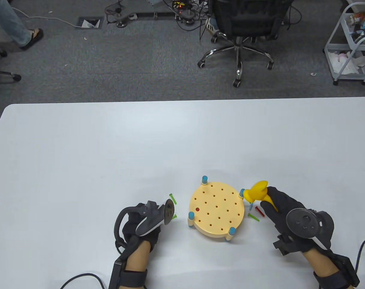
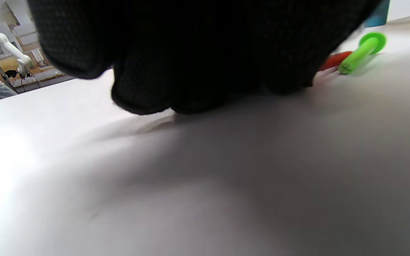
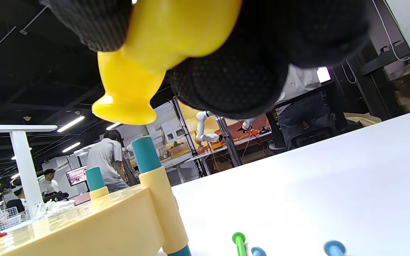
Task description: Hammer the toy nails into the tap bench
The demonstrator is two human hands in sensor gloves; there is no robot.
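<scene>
Where the table view looks down, the right hand (image 1: pixel 286 212) grips the yellow toy hammer (image 1: pixel 258 192) by its handle, the head jutting out past the fingers and hanging just over the right rim of the round tap bench (image 1: pixel 216 207). One red nail (image 1: pixel 197 209) sits sunk in the bench top, well to the left of the hammer head. Just below the gripped head, on the table (image 1: pixel 110 150), lie a loose blue nail (image 1: pixel 250 206), a red nail beside it (image 1: pixel 259 211) and a green nail (image 1: pixel 253 217). The left hand (image 1: pixel 145 224) rests on the table left of the bench, fingers curled down; two green nails (image 1: pixel 172 199) lie at its fingertips, and whether it pinches anything cannot be told.

In the left wrist view, the gloved fingers (image 2: pixel 190 53) press down against the table, with a green nail there (image 2: pixel 361 51) and a red one (image 2: pixel 333 61) just beyond them to the right; what, if anything, they hold is hidden.

In the right wrist view, the fingers (image 3: pixel 233 81) wrap the hammer, whose flared face (image 3: pixel 125 110) hangs above a teal corner post (image 3: pixel 144 154) of the bench, apart from it.
</scene>
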